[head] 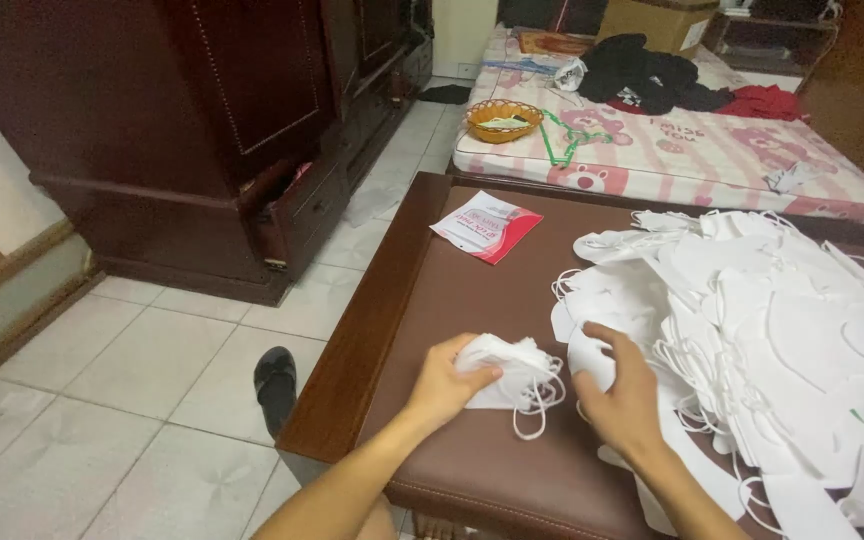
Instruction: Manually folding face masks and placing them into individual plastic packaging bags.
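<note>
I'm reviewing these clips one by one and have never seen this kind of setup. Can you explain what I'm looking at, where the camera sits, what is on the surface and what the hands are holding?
There is no machine here: a person works with two bare hands, and one camera worn on their head looks down at them. The left hand grips a small stack of folded white face masks with ear loops hanging loose. The right hand rests on a mask at the edge of a large loose pile of white masks. All this lies on a brown padded tabletop, where a red and white packet also sits. Beyond are a mattress, an orange basket and a dark wooden cabinet.
</note>
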